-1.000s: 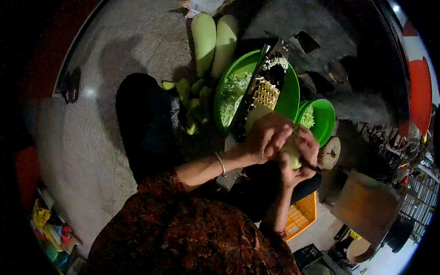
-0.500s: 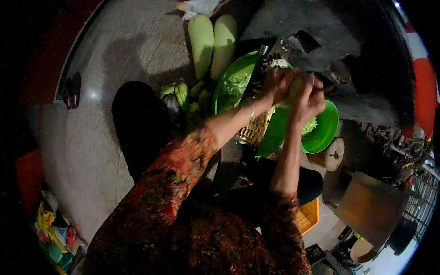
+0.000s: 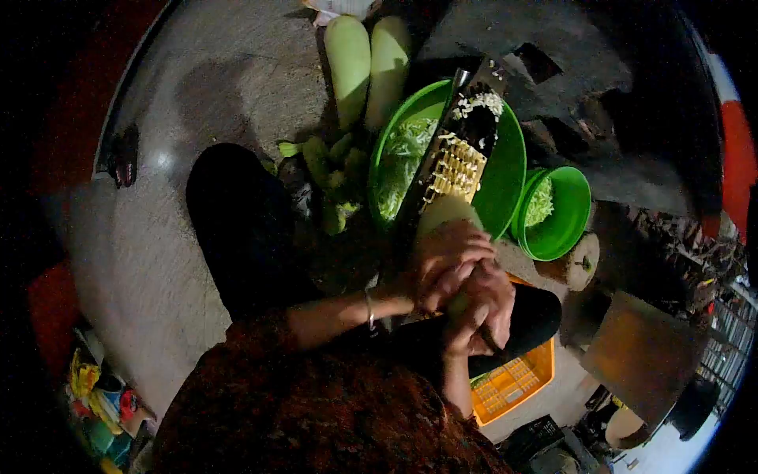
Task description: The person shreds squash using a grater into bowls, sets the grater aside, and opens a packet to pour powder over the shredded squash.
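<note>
A long wooden grater (image 3: pixel 452 170), its yellowish slotted face dotted with white bits, slopes across a large green basin (image 3: pixel 517 158). Pale shreds (image 3: pixel 407 154) lie inside that basin on its left side. Against the near end of the grater rests a pale green gourd (image 3: pixel 448 215), mostly hidden under my hands. My left hand (image 3: pixel 450 257), with a bangle at the wrist, is closed around its upper part. Just behind and to the right, my right hand (image 3: pixel 483 308) is closed on its near end, touching the left.
Two long pale gourds (image 3: pixel 347 71) lie beyond the basin. Green vegetable pieces (image 3: pixel 335 178) sit left of it. On the right are a smaller green bucket (image 3: pixel 564 209) with shreds, a round wooden block (image 3: pixel 583 261) and an orange crate (image 3: pixel 517 387) by my leg.
Both hands have come down the grater toward my body, from its far part to its near end. The slotted face and the scraps on it are now uncovered.
</note>
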A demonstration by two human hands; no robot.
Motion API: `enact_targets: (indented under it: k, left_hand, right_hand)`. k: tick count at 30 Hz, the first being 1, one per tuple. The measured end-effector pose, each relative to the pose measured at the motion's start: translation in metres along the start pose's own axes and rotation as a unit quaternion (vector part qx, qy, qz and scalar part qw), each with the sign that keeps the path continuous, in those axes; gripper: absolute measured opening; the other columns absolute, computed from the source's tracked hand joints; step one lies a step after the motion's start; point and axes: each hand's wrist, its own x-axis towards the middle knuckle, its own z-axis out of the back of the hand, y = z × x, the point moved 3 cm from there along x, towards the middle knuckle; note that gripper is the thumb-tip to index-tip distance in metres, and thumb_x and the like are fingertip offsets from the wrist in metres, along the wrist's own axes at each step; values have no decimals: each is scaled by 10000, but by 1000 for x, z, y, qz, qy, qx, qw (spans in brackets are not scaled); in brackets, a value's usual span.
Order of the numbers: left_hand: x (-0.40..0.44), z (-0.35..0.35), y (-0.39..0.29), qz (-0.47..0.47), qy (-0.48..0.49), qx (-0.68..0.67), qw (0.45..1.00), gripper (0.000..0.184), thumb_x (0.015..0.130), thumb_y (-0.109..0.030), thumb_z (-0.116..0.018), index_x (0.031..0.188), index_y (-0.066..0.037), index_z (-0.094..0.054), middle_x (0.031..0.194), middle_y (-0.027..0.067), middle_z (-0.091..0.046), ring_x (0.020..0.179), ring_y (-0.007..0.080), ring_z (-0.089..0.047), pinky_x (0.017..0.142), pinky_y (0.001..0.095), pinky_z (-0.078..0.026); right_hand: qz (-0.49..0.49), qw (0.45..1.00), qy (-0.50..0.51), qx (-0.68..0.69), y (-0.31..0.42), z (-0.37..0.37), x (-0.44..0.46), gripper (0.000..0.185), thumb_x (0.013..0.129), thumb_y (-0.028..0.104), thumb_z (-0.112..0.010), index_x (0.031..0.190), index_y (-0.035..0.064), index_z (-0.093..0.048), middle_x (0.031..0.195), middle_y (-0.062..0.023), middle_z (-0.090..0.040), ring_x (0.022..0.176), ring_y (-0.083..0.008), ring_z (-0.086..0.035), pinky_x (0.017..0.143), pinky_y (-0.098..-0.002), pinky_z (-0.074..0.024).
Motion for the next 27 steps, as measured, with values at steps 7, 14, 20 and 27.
enact_targets:
  k: [7,14,20,27]
  left_hand:
    - [98,-3,83,42,-146,137,979,295,829,-330,-502,822,-41,-564,769,154,-587,730,345,-569,649,427,-452]
    - [107,-2,30,65,-13,146,987,191,852,-195,-472,931,-45,-562,770,136,-610,695,348,-591,604,456,-456]
    - [27,-4,-22,56,-11,86,995,308,921,-258,-380,979,-29,-577,930,154,-612,884,333,-574,785,396,-445]
    - [6,-10,-7,-24,9,13,1000,172,858,-169,-504,944,-39,-577,976,146,-606,962,323,-563,906,448,-391]
  right_hand:
    - [-38,995,-80,-51,-72,-44,126,172,878,146,-545,907,2,-633,779,-61,-639,656,-106,-521,620,-270,-431]
    - [-65,998,18,2,-42,4,128,204,841,150,-586,814,-42,-650,682,-51,-624,593,-83,-517,557,-239,-419]
    - [29,999,26,3,5,15,44,332,861,227,-492,876,-81,-616,1020,-194,-604,965,-317,-576,892,-430,-429]
    - [-50,989,-65,-120,19,-1,-3,387,942,269,-429,859,-61,-612,927,-160,-619,900,-257,-585,826,-365,-451]
